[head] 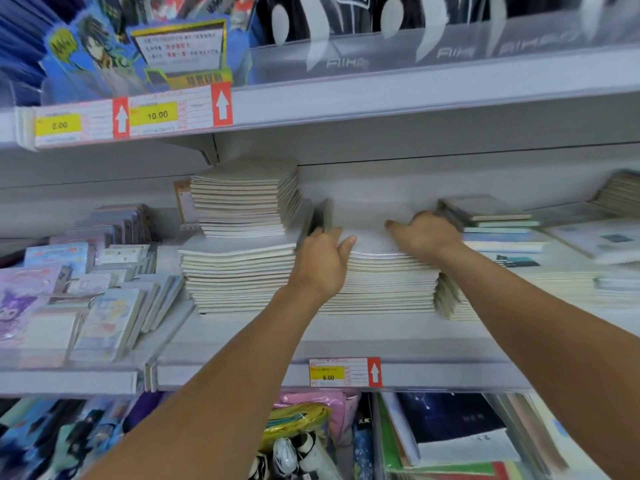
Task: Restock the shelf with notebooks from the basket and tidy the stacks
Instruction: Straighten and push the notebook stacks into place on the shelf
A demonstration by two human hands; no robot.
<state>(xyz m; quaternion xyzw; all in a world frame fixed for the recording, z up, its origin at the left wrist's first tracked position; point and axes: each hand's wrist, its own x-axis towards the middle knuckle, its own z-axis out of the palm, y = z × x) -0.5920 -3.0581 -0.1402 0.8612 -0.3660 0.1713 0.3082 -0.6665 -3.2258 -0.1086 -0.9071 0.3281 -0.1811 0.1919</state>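
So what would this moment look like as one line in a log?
stage: tidying | left hand: on middle notebook stack, left side | right hand: on stack top, right side | basket: not in view
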